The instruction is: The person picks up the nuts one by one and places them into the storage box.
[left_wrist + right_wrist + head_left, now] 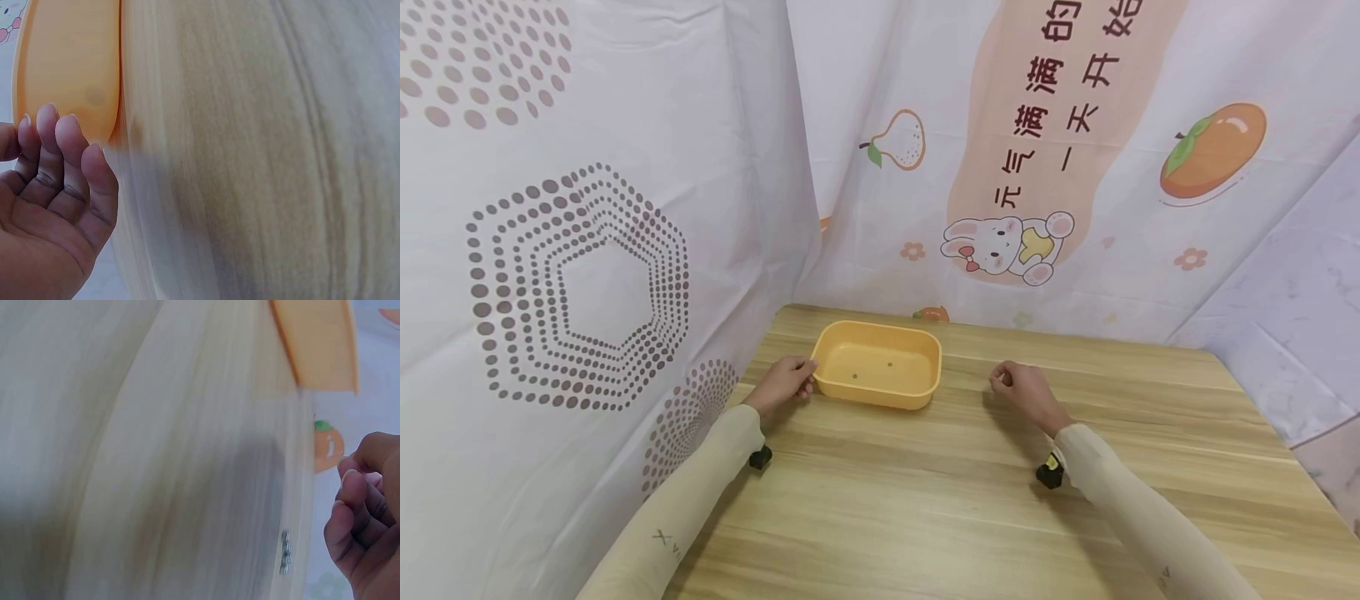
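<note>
A shallow yellow-orange plastic basin (877, 397) with rounded corners sits on the wooden table, two small dark spots on its bottom. My left hand (784, 383) is at its left end, thumb and index finger pinching the rim. In the left wrist view the other fingers of the left hand (62, 194) curl in front of the end of the basin (72, 56). To the right of the basin, apart from it, my right hand (1026, 390) hovers low over the table with fingers loosely curled. Nothing shows between the fingers of the right hand (369, 506) in the right wrist view.
The wood-grain table (880, 500) reaches back to a printed white curtain (880, 225) with fruit and a rabbit. Another white curtain (602, 292) hangs close along the left side. Small black devices (1050, 472) sit under both wrists.
</note>
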Motion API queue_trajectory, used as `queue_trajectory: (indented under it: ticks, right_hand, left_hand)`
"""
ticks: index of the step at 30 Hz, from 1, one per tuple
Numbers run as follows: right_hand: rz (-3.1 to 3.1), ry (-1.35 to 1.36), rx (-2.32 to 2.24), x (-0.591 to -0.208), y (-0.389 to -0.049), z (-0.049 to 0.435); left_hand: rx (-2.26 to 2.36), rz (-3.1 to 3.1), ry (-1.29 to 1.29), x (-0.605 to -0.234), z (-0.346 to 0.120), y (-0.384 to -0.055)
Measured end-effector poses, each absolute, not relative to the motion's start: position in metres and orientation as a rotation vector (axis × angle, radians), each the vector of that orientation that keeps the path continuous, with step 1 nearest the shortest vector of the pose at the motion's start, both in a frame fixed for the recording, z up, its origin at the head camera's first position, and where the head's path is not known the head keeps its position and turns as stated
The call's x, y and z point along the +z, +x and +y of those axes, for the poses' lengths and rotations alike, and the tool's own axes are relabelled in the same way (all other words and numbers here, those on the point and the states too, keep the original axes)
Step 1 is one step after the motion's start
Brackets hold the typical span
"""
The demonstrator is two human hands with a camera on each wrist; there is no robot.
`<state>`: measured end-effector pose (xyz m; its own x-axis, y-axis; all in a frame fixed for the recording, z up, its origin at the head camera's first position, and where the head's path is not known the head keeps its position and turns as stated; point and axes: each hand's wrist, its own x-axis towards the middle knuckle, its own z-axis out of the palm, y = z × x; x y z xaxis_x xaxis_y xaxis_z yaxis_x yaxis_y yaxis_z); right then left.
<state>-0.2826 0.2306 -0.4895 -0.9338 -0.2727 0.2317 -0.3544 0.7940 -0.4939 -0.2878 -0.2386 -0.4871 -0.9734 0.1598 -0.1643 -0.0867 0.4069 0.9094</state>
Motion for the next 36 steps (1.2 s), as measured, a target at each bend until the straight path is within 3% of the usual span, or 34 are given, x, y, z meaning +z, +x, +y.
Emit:
queue_trajectory:
  ticks: [36]
  right_hand:
    - [-2.814,0.547,0.994,-0.47,-0.276,0.188]
  left_hand:
    - [1.59,2.452,0.073,-0.487,-0.238,-0.287]
